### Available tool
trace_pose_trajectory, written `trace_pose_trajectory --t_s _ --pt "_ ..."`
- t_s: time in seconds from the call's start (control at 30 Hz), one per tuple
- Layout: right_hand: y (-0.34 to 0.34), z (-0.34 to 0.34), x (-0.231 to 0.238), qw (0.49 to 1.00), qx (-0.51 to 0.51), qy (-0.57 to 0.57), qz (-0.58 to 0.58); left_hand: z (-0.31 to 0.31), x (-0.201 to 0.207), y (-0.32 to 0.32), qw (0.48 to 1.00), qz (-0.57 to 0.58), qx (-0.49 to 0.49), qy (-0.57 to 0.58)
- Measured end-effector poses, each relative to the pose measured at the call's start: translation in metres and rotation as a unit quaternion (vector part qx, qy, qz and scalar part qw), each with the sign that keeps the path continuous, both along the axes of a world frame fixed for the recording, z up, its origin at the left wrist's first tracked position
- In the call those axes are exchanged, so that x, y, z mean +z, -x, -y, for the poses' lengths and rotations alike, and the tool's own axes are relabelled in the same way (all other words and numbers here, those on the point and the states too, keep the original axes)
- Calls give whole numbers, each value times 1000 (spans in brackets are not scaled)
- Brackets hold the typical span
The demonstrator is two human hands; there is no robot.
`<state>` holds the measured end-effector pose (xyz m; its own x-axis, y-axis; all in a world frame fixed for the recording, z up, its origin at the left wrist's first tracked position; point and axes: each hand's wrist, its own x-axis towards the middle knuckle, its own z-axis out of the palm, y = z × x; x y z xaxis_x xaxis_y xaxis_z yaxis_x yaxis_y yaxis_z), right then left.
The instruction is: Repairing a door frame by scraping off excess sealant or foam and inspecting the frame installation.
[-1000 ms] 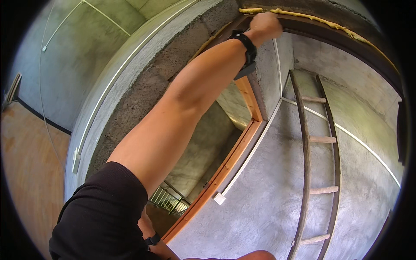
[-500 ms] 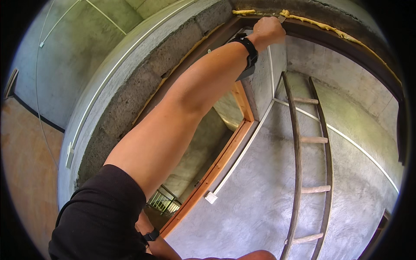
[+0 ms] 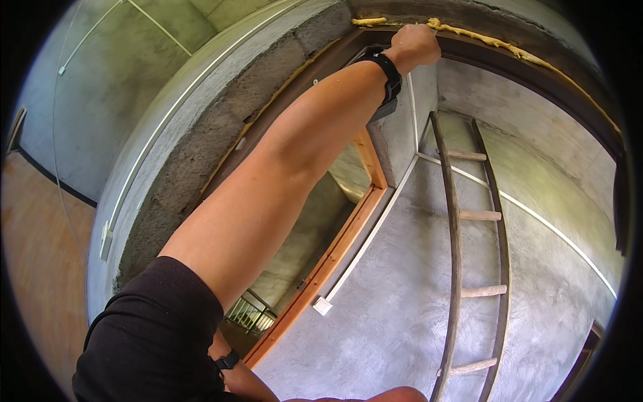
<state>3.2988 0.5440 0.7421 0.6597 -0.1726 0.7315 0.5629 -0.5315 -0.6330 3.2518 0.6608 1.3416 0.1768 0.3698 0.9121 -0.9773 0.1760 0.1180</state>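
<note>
My left hand [image 3: 415, 45] is raised at the top of the dark brown door frame [image 3: 499, 63], its fingers closed in a fist. A small flat blade showed beside this fist a moment ago; now the hand mostly hides it. Beads of yellow expanding foam [image 3: 516, 50] run along the gap above the frame, to the right of the fist, with a short piece of foam [image 3: 370, 22] to its left. Low at the left, my right hand [image 3: 218, 346] shows only in part behind my black sleeve [image 3: 151, 328]; its fingers are hidden.
A wooden ladder [image 3: 457, 214] leans on the grey plaster wall [image 3: 375, 321] at the right. An orange-brown wooden frame [image 3: 321, 268] surrounds an opening, with a metal railing [image 3: 251, 312] beyond. Rough concrete edging [image 3: 201, 134] flanks the door frame at the left.
My left fist has shifted very slightly and turned, and the blade that stuck out to its right is no longer plain to see. The room has slid slightly left in view.
</note>
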Motion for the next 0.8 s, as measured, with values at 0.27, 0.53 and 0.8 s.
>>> trace_pose_trajectory --t_s 0.27,0.53,0.8 --pt "-2 -2 0 999 31 -14 -4 1 -5 25 1000 3 -9 0" --pt "-26 -1 21 993 104 15 -56 2 -23 22 998 34 -29 37" --pt "-72 26 -62 997 51 34 44 5 -70 10 993 105 25 47"
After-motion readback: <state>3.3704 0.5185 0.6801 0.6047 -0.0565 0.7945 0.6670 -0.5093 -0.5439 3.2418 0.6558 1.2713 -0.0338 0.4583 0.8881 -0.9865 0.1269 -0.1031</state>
